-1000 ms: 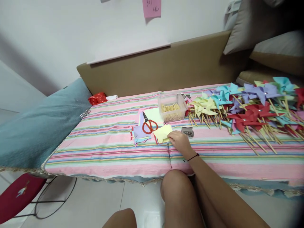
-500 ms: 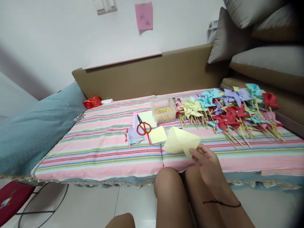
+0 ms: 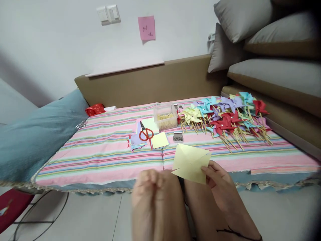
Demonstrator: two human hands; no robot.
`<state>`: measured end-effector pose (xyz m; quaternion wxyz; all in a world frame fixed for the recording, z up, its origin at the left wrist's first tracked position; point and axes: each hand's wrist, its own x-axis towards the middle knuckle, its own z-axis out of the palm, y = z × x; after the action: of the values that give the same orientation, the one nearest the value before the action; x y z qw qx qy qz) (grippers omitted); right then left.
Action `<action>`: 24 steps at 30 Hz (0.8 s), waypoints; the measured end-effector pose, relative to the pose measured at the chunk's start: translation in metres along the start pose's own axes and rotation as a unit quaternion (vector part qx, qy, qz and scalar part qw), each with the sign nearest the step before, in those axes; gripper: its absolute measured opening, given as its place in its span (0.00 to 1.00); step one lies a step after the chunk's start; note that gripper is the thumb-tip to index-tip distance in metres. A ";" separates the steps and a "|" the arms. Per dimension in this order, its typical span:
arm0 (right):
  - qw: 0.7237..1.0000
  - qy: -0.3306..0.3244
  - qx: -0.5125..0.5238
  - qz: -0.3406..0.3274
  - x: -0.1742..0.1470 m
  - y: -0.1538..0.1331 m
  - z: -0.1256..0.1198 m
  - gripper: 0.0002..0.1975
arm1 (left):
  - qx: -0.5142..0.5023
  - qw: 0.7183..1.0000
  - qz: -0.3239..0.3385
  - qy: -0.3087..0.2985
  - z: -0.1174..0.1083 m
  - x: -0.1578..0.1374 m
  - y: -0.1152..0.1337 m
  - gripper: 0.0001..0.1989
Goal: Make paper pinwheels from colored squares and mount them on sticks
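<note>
My right hand pinches the right edge of a pale yellow paper square with slits cut in from its corners. The sheet is held up over my knees. My left hand is raised to the left of it, over my leg, and is apart from the paper. Motion blur smears its fingers, so I cannot tell if they hold anything. Beyond the sheet lie a small open box of metal fasteners, a stack of yellow paper squares and red-handled scissors.
A clear plastic box of short sticks stands behind the papers. Many finished paper pinwheels are heaped to the right on the striped cloth. Paper scraps lie by the scissors; a red plastic bag sits far left.
My left hand has come into view from below. My right hand has turned the yellow sheet flatter toward me, showing its slits. The view has shifted, and the small fastener box now shows.
</note>
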<state>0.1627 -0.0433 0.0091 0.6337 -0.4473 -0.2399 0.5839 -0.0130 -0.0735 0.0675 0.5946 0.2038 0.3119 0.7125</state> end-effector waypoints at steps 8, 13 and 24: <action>0.998 0.035 -0.027 -0.035 -0.018 -0.013 -0.015 0.11 | -0.231 0.948 -0.208 -0.074 0.006 0.004 -0.043 0.08; 0.999 0.018 -0.022 -0.036 -0.025 -0.019 -0.010 0.11 | -0.222 0.949 -0.202 -0.096 0.006 -0.003 -0.035 0.10; 0.998 -0.027 -0.031 -0.037 -0.030 -0.018 -0.009 0.08 | -0.200 0.950 -0.193 -0.141 0.008 -0.009 -0.031 0.11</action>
<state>0.1732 -0.0732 0.0268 0.6340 -0.4414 -0.2915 0.5641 0.0163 -0.0779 0.0530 0.7871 0.1153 0.1097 0.5959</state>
